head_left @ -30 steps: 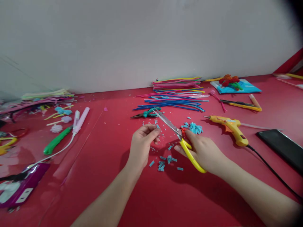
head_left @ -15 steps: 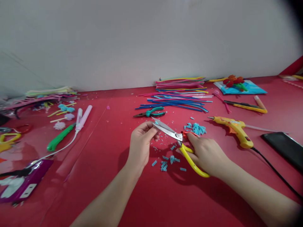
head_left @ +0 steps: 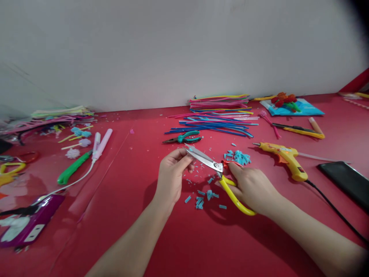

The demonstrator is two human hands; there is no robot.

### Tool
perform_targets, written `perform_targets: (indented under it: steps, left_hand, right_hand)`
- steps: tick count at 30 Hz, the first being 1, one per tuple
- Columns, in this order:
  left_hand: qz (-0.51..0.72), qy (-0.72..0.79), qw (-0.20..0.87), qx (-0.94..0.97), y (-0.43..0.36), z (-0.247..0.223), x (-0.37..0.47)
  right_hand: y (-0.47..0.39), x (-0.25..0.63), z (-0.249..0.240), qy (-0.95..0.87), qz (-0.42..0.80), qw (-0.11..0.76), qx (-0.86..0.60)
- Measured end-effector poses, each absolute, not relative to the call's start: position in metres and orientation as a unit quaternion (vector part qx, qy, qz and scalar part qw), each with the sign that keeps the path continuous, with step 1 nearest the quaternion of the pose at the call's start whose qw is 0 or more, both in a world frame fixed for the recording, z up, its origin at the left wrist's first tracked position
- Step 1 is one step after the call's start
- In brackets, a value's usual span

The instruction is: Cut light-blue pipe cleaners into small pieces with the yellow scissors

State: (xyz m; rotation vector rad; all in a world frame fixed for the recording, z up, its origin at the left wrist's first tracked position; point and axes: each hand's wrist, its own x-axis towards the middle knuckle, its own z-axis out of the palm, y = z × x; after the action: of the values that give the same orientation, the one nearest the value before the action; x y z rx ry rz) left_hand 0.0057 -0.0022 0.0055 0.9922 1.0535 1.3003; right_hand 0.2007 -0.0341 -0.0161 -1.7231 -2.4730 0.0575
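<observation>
Two bare hands work above a red surface [head_left: 121,219] facing a pale wall [head_left: 144,54]. The left hand [head_left: 172,173] has its thumb and fingers pinched together on a small blue piece [head_left: 190,149], partly hidden by the scissors. The right hand [head_left: 250,188] curls its fingers around the red and yellow handles of the scissors [head_left: 217,166], whose blades are slightly parted at the left fingertips, around the piece. Below the scissors lie loose blue offcuts [head_left: 199,202]; just beyond the right hand is a pile of blue tapered bits [head_left: 242,157]. Teal-handled pliers [head_left: 184,138] lie beyond the left hand, in front of colourful stems [head_left: 219,115]. To the right are a yellow glue gun [head_left: 285,156] and a black phone-like slab [head_left: 344,182]; well to the left, a green-handled tool [head_left: 73,168].
</observation>
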Motion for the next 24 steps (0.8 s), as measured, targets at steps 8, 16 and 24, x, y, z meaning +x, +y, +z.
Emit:
perform_targets:
  steps: [8,16,24]
  left_hand:
    - [0.559,0.43,0.565,0.427,-0.0023,0.0047,0.0056]
    - [0.558,0.422,0.571,0.428,-0.0023,0.0037,0.005]
    - [0.558,0.426,0.572,0.424,-0.0019,0.0041,0.0057]
  right_hand:
    - [-0.0333,0.2006,-0.0178,-0.818,0.02,0.074,-0.57]
    - [-0.0332,0.2019,-0.0201,-0.82,0.022,0.087,-0.565]
    - [-0.0319,0.2047,-0.0181,-0.818,0.021,0.086,-0.568]
